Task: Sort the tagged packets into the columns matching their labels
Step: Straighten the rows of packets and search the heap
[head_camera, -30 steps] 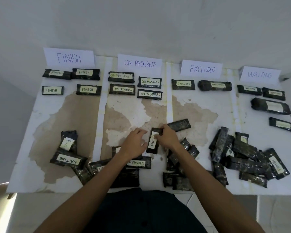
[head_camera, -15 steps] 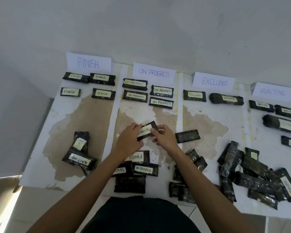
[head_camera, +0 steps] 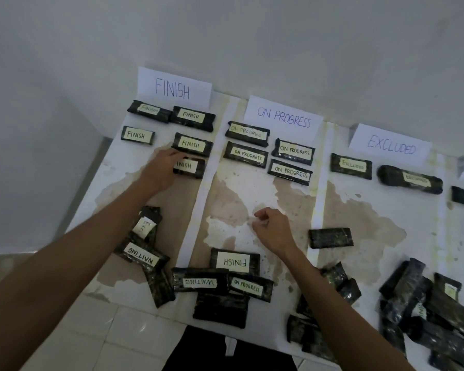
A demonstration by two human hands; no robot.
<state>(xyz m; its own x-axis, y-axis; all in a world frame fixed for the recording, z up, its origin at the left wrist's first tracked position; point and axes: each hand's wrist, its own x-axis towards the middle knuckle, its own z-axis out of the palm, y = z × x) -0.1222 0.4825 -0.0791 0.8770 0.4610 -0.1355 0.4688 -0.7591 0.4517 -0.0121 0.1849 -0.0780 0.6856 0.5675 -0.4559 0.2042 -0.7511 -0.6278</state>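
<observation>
My left hand (head_camera: 162, 167) reaches into the FINISH column and holds the left end of a dark packet tagged FINISH (head_camera: 190, 167), which lies just below several other FINISH packets (head_camera: 192, 144). My right hand (head_camera: 272, 228) hovers loosely curled and empty over the lower ON PROGRESS column. Paper headers read FINISH (head_camera: 173, 88), ON PROGRESS (head_camera: 283, 119) and EXCLUDED (head_camera: 390, 147). Near the front edge lie unsorted packets tagged FINISH (head_camera: 235, 261), WAITING (head_camera: 198, 283), ON PROGRESS (head_camera: 248, 286) and another WAITING (head_camera: 141, 257).
An untagged-side packet (head_camera: 330, 237) lies right of my right hand. A heap of dark packets (head_camera: 423, 309) fills the front right. Sorted ON PROGRESS packets (head_camera: 292, 152) and EXCLUDED packets (head_camera: 351, 166) sit under their headers. The table's left edge (head_camera: 91, 199) drops to the floor.
My left hand carried the FINISH packet from the table's middle up and left into the FINISH column. My right hand let go of it and stayed near the centre. The camera turned left.
</observation>
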